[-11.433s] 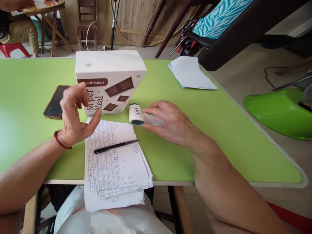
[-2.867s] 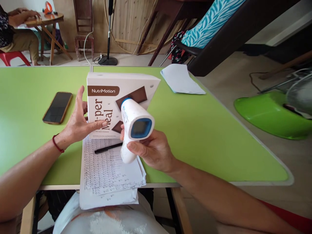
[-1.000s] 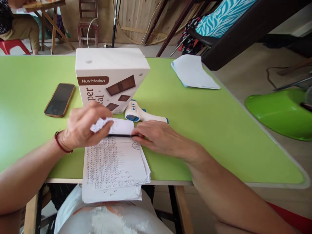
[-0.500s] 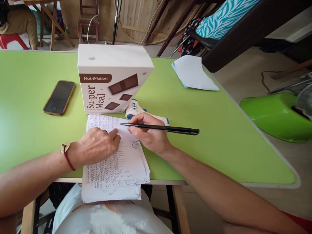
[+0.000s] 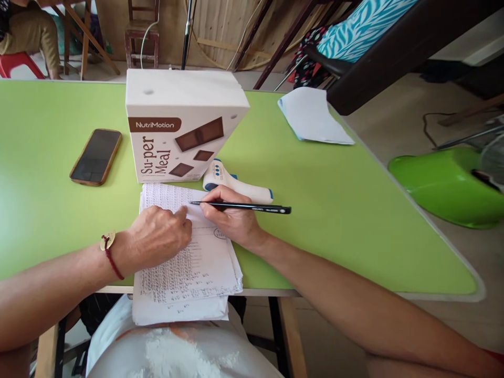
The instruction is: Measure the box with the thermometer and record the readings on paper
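My right hand grips a black pen between thumb and fingers. The pen's tip is at the upper part of a stack of paper sheets, covered with rows of small handwriting. On the left side of that stack lies my left hand, fingers curled in and index finger bent near the pen tip. A red cord bracelet with a gold disc circles the left wrist. The lower sheets hang over the table's front edge.
A white NutriMotion box stands behind the papers, with a white and blue infrared thermometer beside it. A phone lies left on the green table. Folded paper is at back right; a green plastic stool is beyond the edge.
My right hand has shifted slightly left with the pen, whose back end now points less far right. More of the thermometer's handle shows. My left hand has barely moved.
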Demonstrator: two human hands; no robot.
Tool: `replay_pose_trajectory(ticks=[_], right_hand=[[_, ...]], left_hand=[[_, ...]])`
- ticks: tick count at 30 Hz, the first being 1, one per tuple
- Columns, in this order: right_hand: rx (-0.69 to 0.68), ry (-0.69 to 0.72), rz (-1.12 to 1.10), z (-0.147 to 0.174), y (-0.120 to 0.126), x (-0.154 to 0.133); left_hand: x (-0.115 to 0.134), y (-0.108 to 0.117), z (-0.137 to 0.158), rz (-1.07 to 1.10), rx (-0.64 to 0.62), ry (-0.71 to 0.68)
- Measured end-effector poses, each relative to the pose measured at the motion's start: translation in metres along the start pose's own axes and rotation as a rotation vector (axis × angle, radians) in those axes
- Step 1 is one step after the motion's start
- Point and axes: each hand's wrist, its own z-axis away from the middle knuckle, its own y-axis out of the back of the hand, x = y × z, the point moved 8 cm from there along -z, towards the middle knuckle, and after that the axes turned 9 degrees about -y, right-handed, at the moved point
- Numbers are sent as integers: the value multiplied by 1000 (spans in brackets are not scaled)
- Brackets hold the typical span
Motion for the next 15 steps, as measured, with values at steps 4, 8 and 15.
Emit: replay_pose_trajectory(ticks=[4, 8, 15], right_hand=[[-16, 36, -7, 0, -1, -2], [-22, 44, -5, 0, -2, -4], [-37, 48, 5, 0, -3, -6]], left_hand=[[-1, 0, 0, 14, -20, 6], [-1, -2, -1, 38, -32, 5], [-2, -3, 0, 34, -20, 3]])
